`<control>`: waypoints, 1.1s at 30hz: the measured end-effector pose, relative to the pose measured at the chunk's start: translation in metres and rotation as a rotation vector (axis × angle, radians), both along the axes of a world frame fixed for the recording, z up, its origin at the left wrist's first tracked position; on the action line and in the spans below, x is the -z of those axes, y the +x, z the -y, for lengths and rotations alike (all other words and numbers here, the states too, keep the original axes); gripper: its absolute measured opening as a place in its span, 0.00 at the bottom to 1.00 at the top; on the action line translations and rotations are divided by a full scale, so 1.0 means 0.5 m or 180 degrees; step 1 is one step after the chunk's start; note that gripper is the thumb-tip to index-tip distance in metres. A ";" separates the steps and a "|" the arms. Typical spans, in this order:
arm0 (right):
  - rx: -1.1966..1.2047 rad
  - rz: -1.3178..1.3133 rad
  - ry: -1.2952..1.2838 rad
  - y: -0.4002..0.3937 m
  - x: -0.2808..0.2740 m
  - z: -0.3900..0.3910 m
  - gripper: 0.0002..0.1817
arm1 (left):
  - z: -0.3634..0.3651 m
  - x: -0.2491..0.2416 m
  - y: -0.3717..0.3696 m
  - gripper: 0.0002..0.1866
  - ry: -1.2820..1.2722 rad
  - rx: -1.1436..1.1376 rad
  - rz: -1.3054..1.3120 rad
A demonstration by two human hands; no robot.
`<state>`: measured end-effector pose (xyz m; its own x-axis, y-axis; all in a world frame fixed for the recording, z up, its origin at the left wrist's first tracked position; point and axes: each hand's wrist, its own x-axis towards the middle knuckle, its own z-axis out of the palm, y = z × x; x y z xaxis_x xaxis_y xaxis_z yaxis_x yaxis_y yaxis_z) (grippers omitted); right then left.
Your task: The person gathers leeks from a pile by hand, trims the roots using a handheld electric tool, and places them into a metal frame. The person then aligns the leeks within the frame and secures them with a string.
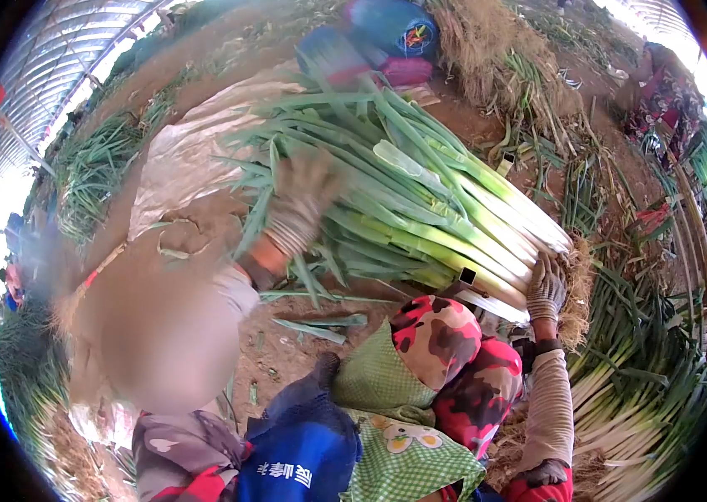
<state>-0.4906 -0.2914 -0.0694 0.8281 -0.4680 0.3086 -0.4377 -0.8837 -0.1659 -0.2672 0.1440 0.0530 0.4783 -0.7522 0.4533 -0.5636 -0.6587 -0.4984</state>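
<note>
A big bundle of long green leeks (454, 197) lies diagonally, leaves at the upper left and white stalk ends at the lower right. My left hand (307, 197), in a pale glove with a striped cuff, is over the leafy part; motion smears its fingers, so its grip is unclear. My right hand (546, 289), gloved too, is closed against the white stalk ends beside the brown roots (575, 293). A square metal tube end (467, 275) shows by the lower stalks. Loose leaf pieces (320, 326) lie on the soil below the bundle.
A pale sheet (190, 159) lies left of the bundle. Blue rolls (395, 29) are behind it. More leeks (630, 410) are piled at the lower right, and greens (94, 176) at the left. A person (667, 100) is at the upper right. A large blur hides the left foreground.
</note>
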 end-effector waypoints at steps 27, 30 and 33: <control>0.0025 0.0206 -0.0109 0.002 -0.002 -0.009 0.20 | -0.165 0.108 0.344 0.32 0.0183 -0.0744 -0.1259; 0.0049 0.0287 0.0120 -0.003 0.001 -0.004 0.20 | -0.187 -0.025 0.323 0.34 0.0093 -0.0623 -0.2211; 0.0142 0.0437 0.0190 -0.002 0.003 -0.009 0.20 | -0.236 -0.159 0.362 0.38 0.1371 -0.1346 -0.2615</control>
<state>-0.4917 -0.2870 -0.0710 0.7580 -0.5242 0.3881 -0.4458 -0.8507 -0.2785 -0.0863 0.2620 0.1323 0.7841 -0.4711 -0.4041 -0.6009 -0.7392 -0.3041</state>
